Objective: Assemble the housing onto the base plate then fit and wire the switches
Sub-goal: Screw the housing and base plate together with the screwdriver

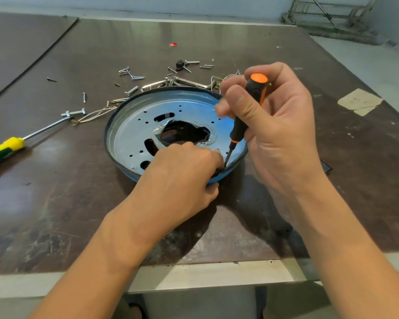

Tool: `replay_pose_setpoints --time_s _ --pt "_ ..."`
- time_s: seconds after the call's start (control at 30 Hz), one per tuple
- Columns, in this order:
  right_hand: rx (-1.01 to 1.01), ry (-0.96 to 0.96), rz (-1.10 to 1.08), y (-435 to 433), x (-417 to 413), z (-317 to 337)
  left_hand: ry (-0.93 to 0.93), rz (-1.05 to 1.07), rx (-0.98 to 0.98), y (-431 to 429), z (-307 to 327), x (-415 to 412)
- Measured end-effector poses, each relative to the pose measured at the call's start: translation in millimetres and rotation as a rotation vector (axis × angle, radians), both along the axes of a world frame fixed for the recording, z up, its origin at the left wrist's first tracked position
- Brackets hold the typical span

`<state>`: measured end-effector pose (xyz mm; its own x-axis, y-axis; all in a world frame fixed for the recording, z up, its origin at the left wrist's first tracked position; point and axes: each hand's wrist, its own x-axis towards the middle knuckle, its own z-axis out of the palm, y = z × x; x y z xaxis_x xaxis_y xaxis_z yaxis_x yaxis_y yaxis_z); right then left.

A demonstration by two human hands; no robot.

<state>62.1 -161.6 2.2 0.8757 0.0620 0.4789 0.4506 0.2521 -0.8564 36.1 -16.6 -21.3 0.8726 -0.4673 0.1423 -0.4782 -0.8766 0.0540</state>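
Note:
A round blue housing (120, 125) with a perforated metal base plate (134, 132) inside lies on the brown table. My right hand (279, 125) grips an orange-and-black screwdriver (247, 113), held nearly upright, with its tip down at the plate's near right edge. My left hand (182, 180) holds the housing's near rim, thumb outside, fingers curled over it beside the screwdriver tip. What sits under the tip is hidden by my fingers.
Loose screws (129, 73), bolts, thin wires (95, 113) and a small black part (180, 64) are scattered behind the housing. A yellow-handled screwdriver (7, 148) lies at the left. Taped paper (359, 101) sits at the right. The table's front edge (194, 272) is close to me.

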Motion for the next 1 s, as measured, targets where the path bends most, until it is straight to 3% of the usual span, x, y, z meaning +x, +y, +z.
replay_pose_setpoints --time_s 0.13,0.33,0.53,0.73,0.9,1.0 --pt "0.099 0.09 0.107 -0.3 -1.9 1.9 -0.03 0.003 0.004 -0.1 1.1 -1.8" --pt "-0.019 -0.029 0.001 5.2 -6.3 1.9 -0.006 0.006 0.018 -0.2 -0.4 0.4" --pt "0.069 0.061 0.091 1.3 -1.4 -0.3 -0.004 0.009 0.004 0.2 -1.0 1.4" --pt "0.047 -0.026 0.017 -2.5 1.1 -1.9 0.004 0.017 0.013 -1.0 0.8 1.6" --pt "0.175 0.123 0.126 -8.3 4.5 -0.1 0.012 0.016 0.014 -0.7 2.7 0.4" --pt "0.108 0.068 0.124 -8.5 2.4 0.0 0.013 0.015 0.02 -1.5 2.8 0.8"
